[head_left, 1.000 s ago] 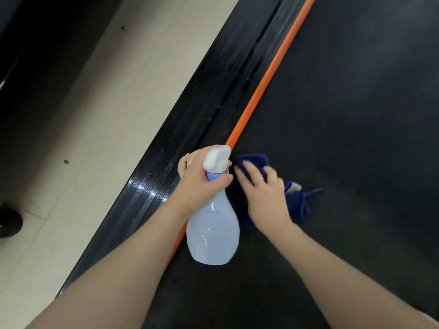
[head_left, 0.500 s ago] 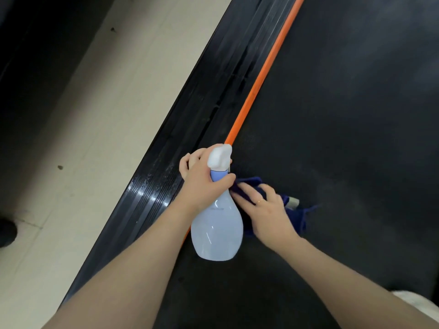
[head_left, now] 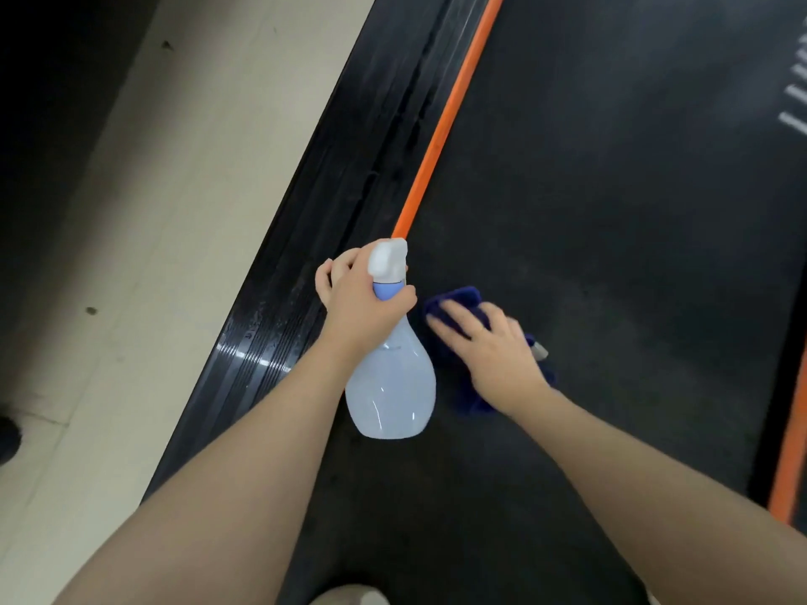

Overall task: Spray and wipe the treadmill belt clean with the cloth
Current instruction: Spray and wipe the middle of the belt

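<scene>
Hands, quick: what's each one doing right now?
Left hand: grips the spray bottle.
Right hand: open, fingers flat, pressing the blue cloth.

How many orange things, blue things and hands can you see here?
Orange: 2, the left stripe and the right stripe along the treadmill belt.
Blue: 1, the cloth. The spray bottle is pale with only a blue collar.
Hands: 2, the left hand and the right hand.
Total: 5
</scene>
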Available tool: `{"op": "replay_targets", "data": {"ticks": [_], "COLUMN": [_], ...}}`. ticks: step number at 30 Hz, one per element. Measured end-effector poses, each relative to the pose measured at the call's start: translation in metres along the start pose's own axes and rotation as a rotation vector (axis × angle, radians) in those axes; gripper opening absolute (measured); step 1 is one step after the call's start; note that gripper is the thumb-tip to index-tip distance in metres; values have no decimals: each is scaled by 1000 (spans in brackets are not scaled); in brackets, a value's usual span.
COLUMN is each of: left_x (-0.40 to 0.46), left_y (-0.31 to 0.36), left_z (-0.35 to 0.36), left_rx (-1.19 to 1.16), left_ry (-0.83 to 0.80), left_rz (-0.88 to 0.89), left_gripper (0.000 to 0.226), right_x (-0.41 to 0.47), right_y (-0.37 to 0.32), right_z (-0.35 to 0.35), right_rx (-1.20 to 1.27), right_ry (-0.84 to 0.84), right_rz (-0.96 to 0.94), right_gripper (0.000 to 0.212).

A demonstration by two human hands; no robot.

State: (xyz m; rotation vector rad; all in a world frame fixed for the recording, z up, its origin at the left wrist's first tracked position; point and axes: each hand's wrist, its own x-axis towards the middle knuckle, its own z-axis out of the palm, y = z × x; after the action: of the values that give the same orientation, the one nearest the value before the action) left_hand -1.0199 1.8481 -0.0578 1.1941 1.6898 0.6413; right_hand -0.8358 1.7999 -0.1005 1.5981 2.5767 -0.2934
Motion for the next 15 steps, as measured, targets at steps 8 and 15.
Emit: {"op": "replay_targets", "data": {"ticks": [8,15], "left_x": [-24,-23], "left_y": [32,48], "left_z": [38,55], "left_rx": [-21,57], "left_ry": [-115,-105], "left_rz": [157,121], "left_gripper": [33,25], "right_x": [10,19], "right_y": [20,78], "right_z": [8,4], "right_rx": [106,42], "right_ry": [81,157], "right_rz": [255,75], "right_gripper": [77,56]}}
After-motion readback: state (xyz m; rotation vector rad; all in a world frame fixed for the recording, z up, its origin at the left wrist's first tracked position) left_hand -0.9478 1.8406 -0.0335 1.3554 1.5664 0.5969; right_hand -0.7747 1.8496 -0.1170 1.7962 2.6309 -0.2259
